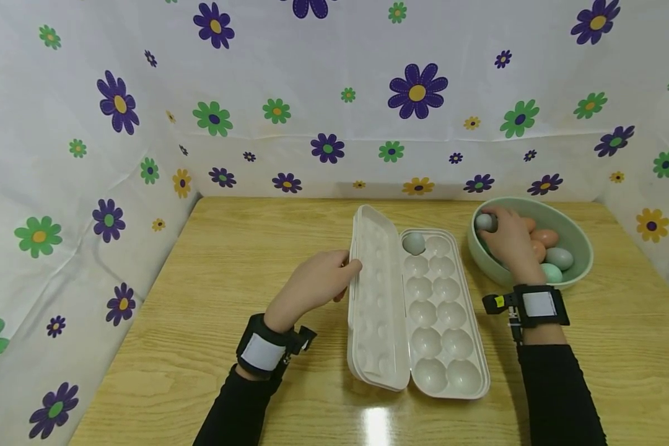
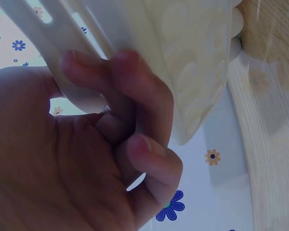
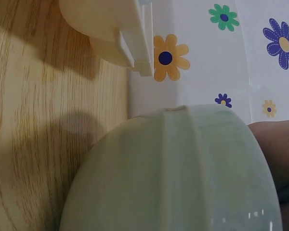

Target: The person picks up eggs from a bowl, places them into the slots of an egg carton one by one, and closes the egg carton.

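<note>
One carton (image 1: 470, 310) holds one egg (image 1: 414, 244); left fingers (image 2: 151, 103) pinch its lid (image 1: 376, 297); right fingers (image 1: 496, 213) clasp another egg (image 1: 484, 223) at one bowl (image 1: 577, 241).

On table (image 1: 228, 248): egg carton (image 1: 438, 329) mid-table, lid (image 1: 376, 310) along its left side, one egg (image 1: 414, 243) in its rear left corner; bowl (image 1: 581, 238) to its right, eggs (image 1: 545, 238) inside; left hand (image 1: 316, 279) at lid, right hand (image 1: 510, 241) in bowl; cloth (image 1: 345, 56) behind.

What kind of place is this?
Maybe a little filming corner, though I can't be sure: a flowery sheet hangs around a wooden table, and the person wears black wrist straps with what look like small cameras.
</note>
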`<state>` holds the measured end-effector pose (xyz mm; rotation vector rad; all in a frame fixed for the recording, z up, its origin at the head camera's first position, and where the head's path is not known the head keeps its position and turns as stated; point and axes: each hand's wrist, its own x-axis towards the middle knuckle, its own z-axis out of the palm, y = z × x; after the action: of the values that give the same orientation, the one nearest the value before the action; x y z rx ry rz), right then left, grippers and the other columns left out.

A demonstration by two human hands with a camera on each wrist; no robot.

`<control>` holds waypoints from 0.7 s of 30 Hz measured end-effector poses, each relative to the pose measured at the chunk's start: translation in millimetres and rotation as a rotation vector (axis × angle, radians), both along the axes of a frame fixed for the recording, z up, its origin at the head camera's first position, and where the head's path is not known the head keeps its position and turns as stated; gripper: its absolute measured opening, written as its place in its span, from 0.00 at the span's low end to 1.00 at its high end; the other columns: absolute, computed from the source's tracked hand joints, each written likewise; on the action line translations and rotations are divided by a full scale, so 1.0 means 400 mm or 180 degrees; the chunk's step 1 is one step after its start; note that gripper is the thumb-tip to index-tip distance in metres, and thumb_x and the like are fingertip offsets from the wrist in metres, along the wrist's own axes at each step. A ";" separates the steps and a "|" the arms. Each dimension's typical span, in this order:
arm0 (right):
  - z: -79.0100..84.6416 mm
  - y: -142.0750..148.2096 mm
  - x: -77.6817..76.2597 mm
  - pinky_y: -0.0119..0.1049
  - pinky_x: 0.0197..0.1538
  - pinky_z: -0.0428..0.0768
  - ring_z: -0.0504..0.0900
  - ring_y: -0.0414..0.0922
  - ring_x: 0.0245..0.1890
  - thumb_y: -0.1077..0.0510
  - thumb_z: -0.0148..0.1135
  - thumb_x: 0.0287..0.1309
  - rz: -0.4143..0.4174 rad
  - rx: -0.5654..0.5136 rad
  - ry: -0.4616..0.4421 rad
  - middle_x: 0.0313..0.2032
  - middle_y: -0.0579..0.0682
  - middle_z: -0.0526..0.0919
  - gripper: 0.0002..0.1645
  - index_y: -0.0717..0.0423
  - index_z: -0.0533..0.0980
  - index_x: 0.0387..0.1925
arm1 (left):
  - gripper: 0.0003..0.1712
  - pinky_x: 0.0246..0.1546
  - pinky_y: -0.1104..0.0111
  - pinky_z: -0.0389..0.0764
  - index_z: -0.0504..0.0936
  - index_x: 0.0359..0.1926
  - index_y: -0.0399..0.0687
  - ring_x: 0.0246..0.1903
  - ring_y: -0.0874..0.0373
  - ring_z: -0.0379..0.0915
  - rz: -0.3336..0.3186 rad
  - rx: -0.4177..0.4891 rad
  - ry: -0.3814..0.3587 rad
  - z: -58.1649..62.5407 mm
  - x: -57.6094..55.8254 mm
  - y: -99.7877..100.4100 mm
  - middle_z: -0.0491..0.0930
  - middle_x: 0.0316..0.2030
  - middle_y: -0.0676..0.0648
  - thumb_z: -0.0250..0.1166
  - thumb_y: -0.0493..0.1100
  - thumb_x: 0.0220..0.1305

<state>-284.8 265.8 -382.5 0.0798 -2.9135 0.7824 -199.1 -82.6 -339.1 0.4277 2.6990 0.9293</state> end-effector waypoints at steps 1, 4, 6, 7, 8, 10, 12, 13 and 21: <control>-0.001 0.001 -0.001 0.63 0.56 0.58 0.61 0.66 0.54 0.62 0.55 0.57 -0.0009 0.0004 0.0003 0.55 0.71 0.65 0.28 0.65 0.62 0.59 | 0.20 0.20 0.64 0.65 0.71 0.26 0.50 0.16 0.55 0.67 0.0003 0.0006 -0.0004 0.001 0.000 0.000 0.72 0.15 0.50 0.40 0.55 0.66; -0.002 0.001 -0.003 0.62 0.56 0.59 0.62 0.66 0.54 0.60 0.54 0.58 -0.0031 0.0000 0.0011 0.55 0.71 0.66 0.28 0.64 0.62 0.60 | 0.21 0.20 0.64 0.65 0.71 0.26 0.50 0.16 0.55 0.68 0.0011 0.0018 -0.0021 0.002 0.001 0.001 0.72 0.15 0.50 0.41 0.55 0.66; -0.002 0.001 -0.003 0.62 0.55 0.61 0.62 0.66 0.54 0.58 0.54 0.60 -0.0064 -0.0045 0.0012 0.55 0.71 0.66 0.28 0.64 0.62 0.60 | 0.21 0.20 0.63 0.65 0.71 0.26 0.50 0.16 0.54 0.68 0.0024 0.0026 -0.0037 0.002 0.001 0.001 0.72 0.15 0.50 0.41 0.56 0.66; -0.002 0.000 -0.003 0.62 0.55 0.62 0.62 0.66 0.53 0.57 0.53 0.61 -0.0089 -0.0075 0.0004 0.56 0.71 0.67 0.28 0.63 0.61 0.61 | 0.21 0.20 0.63 0.65 0.71 0.26 0.50 0.16 0.54 0.68 0.0031 0.0033 -0.0046 0.002 0.002 0.001 0.72 0.15 0.50 0.41 0.56 0.66; -0.001 0.000 -0.001 0.61 0.54 0.63 0.63 0.66 0.53 0.55 0.52 0.62 -0.0119 -0.0110 0.0001 0.56 0.70 0.67 0.29 0.63 0.61 0.61 | 0.21 0.20 0.63 0.65 0.71 0.26 0.50 0.16 0.54 0.68 0.0032 0.0037 -0.0052 0.002 0.002 0.001 0.72 0.15 0.50 0.41 0.56 0.66; 0.002 -0.002 0.003 0.61 0.52 0.64 0.63 0.66 0.52 0.51 0.51 0.63 -0.0204 -0.0185 -0.0025 0.56 0.69 0.68 0.29 0.61 0.61 0.61 | 0.21 0.20 0.63 0.65 0.72 0.27 0.50 0.17 0.54 0.68 0.0034 0.0044 -0.0057 0.002 0.002 0.000 0.72 0.15 0.50 0.41 0.56 0.66; 0.007 -0.005 0.008 0.61 0.51 0.65 0.65 0.64 0.51 0.47 0.51 0.63 -0.0277 -0.0257 -0.0046 0.55 0.68 0.69 0.31 0.59 0.61 0.62 | 0.21 0.20 0.63 0.65 0.72 0.27 0.50 0.17 0.54 0.68 0.0031 0.0051 -0.0057 0.001 0.002 0.000 0.72 0.15 0.50 0.41 0.56 0.66; 0.011 -0.006 0.011 0.61 0.51 0.66 0.65 0.64 0.51 0.45 0.50 0.63 -0.0297 -0.0287 -0.0057 0.55 0.67 0.69 0.32 0.59 0.61 0.62 | 0.21 0.20 0.63 0.65 0.72 0.27 0.50 0.17 0.54 0.68 0.0028 0.0053 -0.0055 0.001 0.002 0.000 0.72 0.15 0.50 0.41 0.56 0.66; 0.052 -0.015 0.037 0.60 0.51 0.67 0.68 0.58 0.51 0.35 0.49 0.59 -0.0404 -0.0461 -0.0218 0.56 0.64 0.69 0.39 0.54 0.60 0.64 | 0.21 0.20 0.63 0.65 0.71 0.26 0.51 0.16 0.54 0.68 0.0023 0.0030 -0.0023 0.001 0.002 0.001 0.72 0.15 0.50 0.40 0.56 0.65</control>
<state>-270.0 260.0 -361.6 -0.1470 -2.8791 0.9885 -198.4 -82.1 -338.8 0.4157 2.6924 0.9442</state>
